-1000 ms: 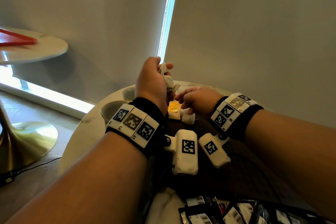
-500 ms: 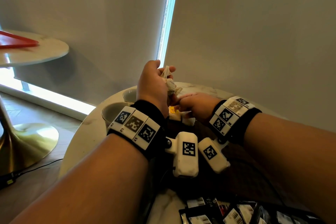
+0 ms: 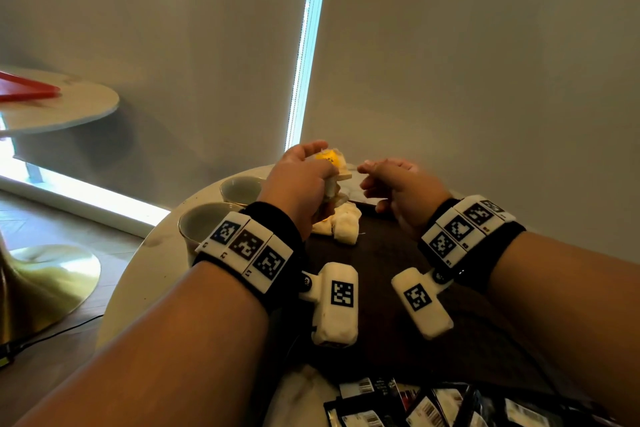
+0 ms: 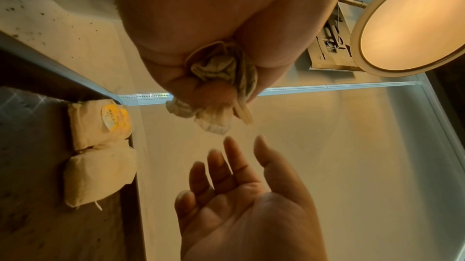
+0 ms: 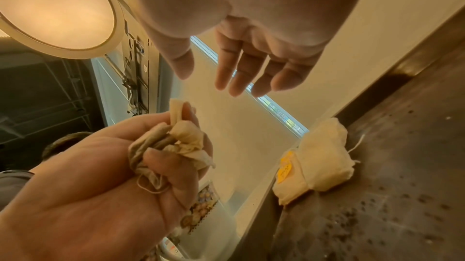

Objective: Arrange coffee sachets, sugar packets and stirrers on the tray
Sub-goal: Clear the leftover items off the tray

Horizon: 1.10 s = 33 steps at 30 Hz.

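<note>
Two pouches (image 3: 341, 227) on tray (image 3: 381, 253) | left hand (image 3: 298, 180) clamps bunched pouches | right hand (image 3: 398, 184) open, empty | sachets (image 3: 433, 406) still on table (image 3: 138, 270)

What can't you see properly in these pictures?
- How many pouches the left hand grips: bunched inside the fingers in both wrist views.
- Words on the yellow label: only "RELA" shows in the left wrist view; too small elsewhere.
- The black sachets: cut off by the head view's bottom edge.
- Stirrers: none can be made out.
- Cups: partly behind the left wrist.
</note>
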Tool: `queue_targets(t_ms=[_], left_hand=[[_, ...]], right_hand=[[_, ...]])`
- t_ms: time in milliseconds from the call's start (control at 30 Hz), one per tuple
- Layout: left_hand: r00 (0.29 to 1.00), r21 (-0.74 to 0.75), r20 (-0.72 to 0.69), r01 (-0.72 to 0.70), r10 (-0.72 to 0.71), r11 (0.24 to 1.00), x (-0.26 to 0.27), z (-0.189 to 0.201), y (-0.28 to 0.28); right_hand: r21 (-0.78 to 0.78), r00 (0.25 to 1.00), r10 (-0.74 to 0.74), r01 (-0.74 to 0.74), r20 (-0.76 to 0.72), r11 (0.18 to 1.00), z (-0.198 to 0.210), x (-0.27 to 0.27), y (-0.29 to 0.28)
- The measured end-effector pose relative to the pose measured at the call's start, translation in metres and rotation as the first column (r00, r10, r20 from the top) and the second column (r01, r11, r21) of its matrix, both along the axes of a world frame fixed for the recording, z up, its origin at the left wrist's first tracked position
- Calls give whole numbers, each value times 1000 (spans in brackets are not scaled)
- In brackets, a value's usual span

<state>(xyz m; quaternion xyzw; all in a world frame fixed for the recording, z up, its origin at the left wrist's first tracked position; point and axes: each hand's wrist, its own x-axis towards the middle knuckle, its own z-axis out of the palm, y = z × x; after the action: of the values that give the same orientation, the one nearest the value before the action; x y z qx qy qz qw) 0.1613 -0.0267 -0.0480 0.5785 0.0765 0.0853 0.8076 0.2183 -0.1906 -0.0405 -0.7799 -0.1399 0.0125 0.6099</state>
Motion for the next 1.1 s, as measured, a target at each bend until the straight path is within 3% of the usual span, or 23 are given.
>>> queue_targets(t_ms=[333,533,700,967,1100], left_hand=[[998,102,-30,64,-62,993,1,-5,-3],[995,162,-69,85,-74,983,0,-6,-4],[984,109,-149,114,-98,987,-4,0,-3],[995,205,-69,79,-67,976,1,-8,-2],[995,246,-73,86,-70,965,1,-9,-2]], right_hand=[[9,998,59,-59,17,998,4,-8,13],[6,999,-7,6,47,1000,6,-7,11],[45,999,-23,22,32,999,6,-6,7],[133,998,47,-42,-37,990,6,-16,8],[56,998,63,-61,-26,997,4,-15,7]])
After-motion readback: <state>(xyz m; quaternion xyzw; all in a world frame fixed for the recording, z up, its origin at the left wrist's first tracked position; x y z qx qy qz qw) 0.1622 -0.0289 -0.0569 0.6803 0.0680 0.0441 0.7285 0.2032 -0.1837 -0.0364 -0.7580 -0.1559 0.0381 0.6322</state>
